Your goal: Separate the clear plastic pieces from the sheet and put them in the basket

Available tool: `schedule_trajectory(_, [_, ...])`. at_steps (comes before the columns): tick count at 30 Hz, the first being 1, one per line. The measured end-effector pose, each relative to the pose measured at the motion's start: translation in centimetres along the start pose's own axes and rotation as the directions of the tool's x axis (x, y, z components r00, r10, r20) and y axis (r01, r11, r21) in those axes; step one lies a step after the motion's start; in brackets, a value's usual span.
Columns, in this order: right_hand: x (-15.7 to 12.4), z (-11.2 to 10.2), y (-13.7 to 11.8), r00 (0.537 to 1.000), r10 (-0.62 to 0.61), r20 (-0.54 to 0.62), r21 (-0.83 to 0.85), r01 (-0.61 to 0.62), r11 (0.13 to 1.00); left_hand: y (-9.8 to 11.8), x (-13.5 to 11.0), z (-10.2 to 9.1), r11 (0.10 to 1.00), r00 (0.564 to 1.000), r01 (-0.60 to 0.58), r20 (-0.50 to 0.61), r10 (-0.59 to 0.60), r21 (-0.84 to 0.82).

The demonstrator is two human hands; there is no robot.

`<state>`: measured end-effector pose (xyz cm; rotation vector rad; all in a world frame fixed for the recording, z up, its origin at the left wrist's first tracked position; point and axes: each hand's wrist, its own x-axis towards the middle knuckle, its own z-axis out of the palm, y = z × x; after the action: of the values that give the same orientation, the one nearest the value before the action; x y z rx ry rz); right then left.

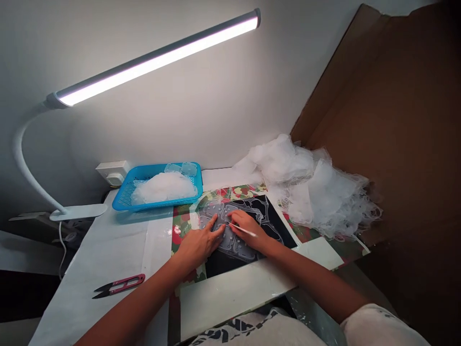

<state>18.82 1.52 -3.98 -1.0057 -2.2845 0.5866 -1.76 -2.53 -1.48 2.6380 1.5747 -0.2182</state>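
Note:
My left hand (203, 242) lies with its fingers spread on a translucent sheet (236, 247) marked with pale outlines and small white dots. The sheet rests on a black board (223, 266). Close beside it, my right hand (247, 228) is closed around a thin white stick (245, 230), whose tip points down at the sheet near my left fingertips. The stick's exact kind is too small to make out. Loose translucent strips (264, 214) trail over the board to the right of my right hand.
A blue basket (158, 207) at the back left holds a white translucent heap. Thread snips (120, 286) with red handles lie at left. More translucent scraps (317, 192) pile up at right, against a cardboard panel (396, 120). A clip lamp (162, 60) hangs overhead.

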Motion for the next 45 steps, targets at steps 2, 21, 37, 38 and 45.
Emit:
schedule_trajectory(2, [0.0,0.0,0.1,1.0,-0.028,-0.001,-0.081,0.028,0.996,0.1,-0.1,-0.3,1.0,1.0,0.011,0.015,-0.011,-0.011])
schedule_trajectory(21, [-2.0,-5.8,-0.3,0.931,0.335,-0.143,0.437,-0.245,0.865,-1.5,9.2,-3.0,0.578,0.993,0.105,0.057,-0.102,-0.809])
schedule_trajectory(37, [2.9,-4.2,3.9,0.889,0.455,0.058,0.521,-0.416,0.746,0.7,7.5,-0.9,0.714,0.951,-0.046,-0.249,-0.182,-0.698])
schedule_trajectory(38, [2.9,-4.1,4.0,0.888,0.459,0.035,0.5,-0.413,0.761,0.8,7.1,-0.8,0.718,0.945,-0.053,-0.267,-0.188,-0.694])
schedule_trajectory(45, [2.9,-4.3,5.9,0.877,0.473,-0.084,0.345,-0.42,0.839,0.5,4.2,-0.2,0.419,0.938,-0.057,-0.192,-0.288,-0.906])
